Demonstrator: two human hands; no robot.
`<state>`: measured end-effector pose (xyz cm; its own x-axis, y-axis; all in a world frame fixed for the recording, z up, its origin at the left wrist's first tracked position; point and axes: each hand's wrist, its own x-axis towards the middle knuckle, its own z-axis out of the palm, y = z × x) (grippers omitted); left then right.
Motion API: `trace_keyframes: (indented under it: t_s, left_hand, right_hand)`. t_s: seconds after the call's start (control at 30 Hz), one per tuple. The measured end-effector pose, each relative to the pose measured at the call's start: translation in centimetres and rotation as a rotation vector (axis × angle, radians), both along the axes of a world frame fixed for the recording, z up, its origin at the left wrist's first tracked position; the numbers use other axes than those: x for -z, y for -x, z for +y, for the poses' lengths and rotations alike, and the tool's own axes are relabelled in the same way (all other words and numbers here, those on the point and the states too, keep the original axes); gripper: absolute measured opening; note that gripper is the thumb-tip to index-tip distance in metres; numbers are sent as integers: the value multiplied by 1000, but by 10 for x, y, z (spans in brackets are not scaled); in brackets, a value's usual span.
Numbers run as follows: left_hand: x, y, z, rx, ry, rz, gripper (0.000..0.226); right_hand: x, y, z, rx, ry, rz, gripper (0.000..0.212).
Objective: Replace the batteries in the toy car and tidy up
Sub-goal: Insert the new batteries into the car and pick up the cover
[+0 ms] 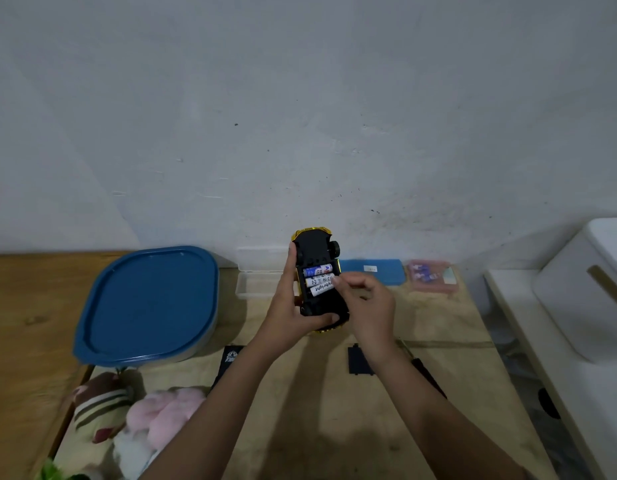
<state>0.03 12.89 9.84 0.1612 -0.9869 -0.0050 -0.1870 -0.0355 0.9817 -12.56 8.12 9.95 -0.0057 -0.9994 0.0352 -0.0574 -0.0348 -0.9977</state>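
Yellow toy car (319, 258) belly-up, lengthwise away, seemingly nose-far

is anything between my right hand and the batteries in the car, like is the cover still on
Nothing visible is in the way. The toy car is held underside up in the left hand, its battery bay uncovered with three batteries showing. The right hand has its fingertips at them already. A black cover-like piece lies on the table.
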Motion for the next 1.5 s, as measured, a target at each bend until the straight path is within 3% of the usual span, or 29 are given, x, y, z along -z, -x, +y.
trace_keyframes:
  t_s: [0.07, 0.17, 0.23, 0.4, 0.6, 0.7, 0.8, 0.9, 0.97, 1.1, 1.23, 1.5]
  left_hand:
    - [-3, -4, 4, 5, 4, -4, 122]
    - [-5, -12, 9, 41, -17, 1, 122]
    - [-5, -17, 12, 68, -39, 6, 122]
    - [-7, -28, 17, 154, -62, -18, 125]
    - [-1, -37, 16, 241, -86, -75, 124]
    - [8, -36, 14, 201, -110, -69, 124]
    - [20, -31, 12, 153, -129, -42, 122]
    - [34, -27, 13, 105, -165, -9, 122]
    - [44, -25, 14, 71, -179, -2, 122]
    - [54, -19, 12, 39, -188, 16, 120]
    - [59, -18, 7, 42, -214, 29, 122]
    - [66, -19, 7, 39, -222, 57, 125]
  right_hand:
    - [-1, -1, 3, -51, -110, -74, 7]
    - [-9, 3, 3, -253, -382, -381, 7]
    - [-14, 9, 0, -355, -498, -423, 10]
    - [-16, 7, -3, -434, -478, -146, 33]
    - [-6, -6, 0, -343, -362, 63, 27]
    - [-3, -3, -7, -412, -336, 161, 29]
    - [7, 19, -22, -383, -334, 199, 17]
    - [36, 55, -30, -209, -275, 485, 17]
    - [58, 73, -23, -227, -340, 686, 20]
    - [94, 88, -7, -334, -404, 834, 44]
    - [105, 88, 0, -357, -329, 855, 61]
    - [110, 88, 0, -346, -353, 765, 43]
